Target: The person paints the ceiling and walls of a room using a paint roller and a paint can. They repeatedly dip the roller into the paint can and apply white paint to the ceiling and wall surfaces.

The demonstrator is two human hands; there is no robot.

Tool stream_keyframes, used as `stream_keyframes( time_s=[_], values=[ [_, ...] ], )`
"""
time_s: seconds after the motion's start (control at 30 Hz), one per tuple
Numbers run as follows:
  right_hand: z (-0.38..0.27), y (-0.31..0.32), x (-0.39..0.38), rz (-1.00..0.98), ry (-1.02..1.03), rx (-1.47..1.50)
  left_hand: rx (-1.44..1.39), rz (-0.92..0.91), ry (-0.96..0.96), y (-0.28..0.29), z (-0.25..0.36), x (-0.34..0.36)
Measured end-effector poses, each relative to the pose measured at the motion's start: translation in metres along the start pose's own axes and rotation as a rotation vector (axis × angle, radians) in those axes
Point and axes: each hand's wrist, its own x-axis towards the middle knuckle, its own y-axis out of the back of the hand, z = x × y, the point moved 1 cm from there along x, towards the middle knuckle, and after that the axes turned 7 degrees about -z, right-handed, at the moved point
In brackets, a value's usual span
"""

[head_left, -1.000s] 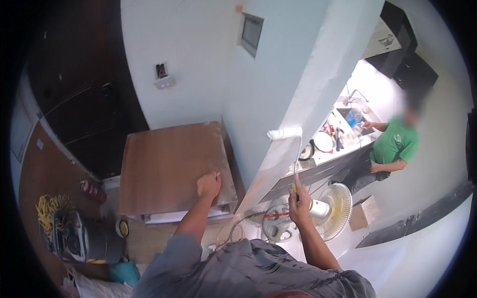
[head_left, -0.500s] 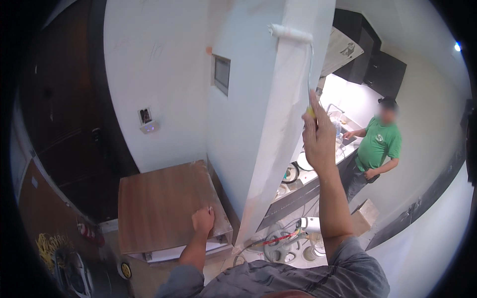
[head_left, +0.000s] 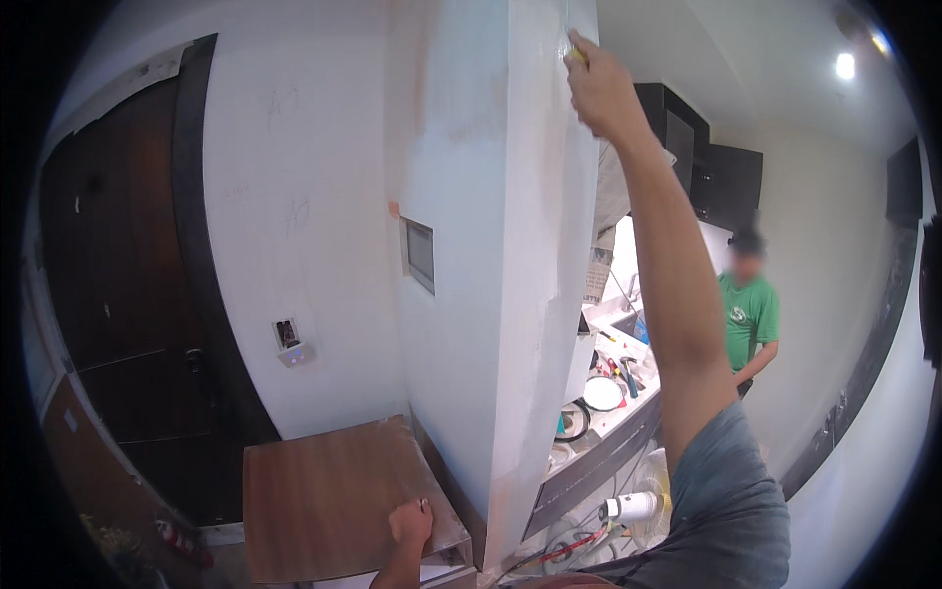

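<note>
My right hand (head_left: pixel 603 90) is raised high against the narrow end face of the white wall (head_left: pixel 538 196), closed around the handle of a paint roller (head_left: pixel 578 56). A bit of the yellow handle shows between the fingers; the roller's head lies beyond the upper edge of the picture. Low down, my left hand (head_left: pixel 409 522) rests as a fist on the brown wooden top of a cabinet (head_left: pixel 324 501), near its right edge. Something small and pale pokes out at the fingers, too small to name.
Right of the wall, a person in a green shirt (head_left: pixel 751 319) stands by a cluttered counter (head_left: pixel 638 402) with tools. A white cylindrical machine (head_left: pixel 631 507) and hoses sit below. At left are a dark door (head_left: pixel 128 294) and an open socket box (head_left: pixel 286 335).
My right hand has risen with the paint roller, whose head has left the picture. The view has tilted upward. My left hand stays on the cabinet. The person in green has lowered an arm.
</note>
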Motion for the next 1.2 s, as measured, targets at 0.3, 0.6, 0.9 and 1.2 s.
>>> stream_keyframes(
  time_s=[0.3,0.6,0.9,1.2],
  values=[
    [-0.009,0.02,0.137,-0.084,-0.225,0.025,0.0,-0.028,0.039,0.0,0.003,0.002],
    [0.0,0.029,0.085,-0.184,-0.277,0.078,0.044,-0.015,0.018,0.007,0.007,-0.002],
    [0.037,0.009,-0.083,-0.083,-0.05,0.032,0.038,0.052,-0.003,-0.007,0.002,0.001],
    [0.002,0.015,-0.286,-0.273,-0.318,0.276,0.076,0.035,-0.031,-0.014,-0.011,0.0]
  ],
)
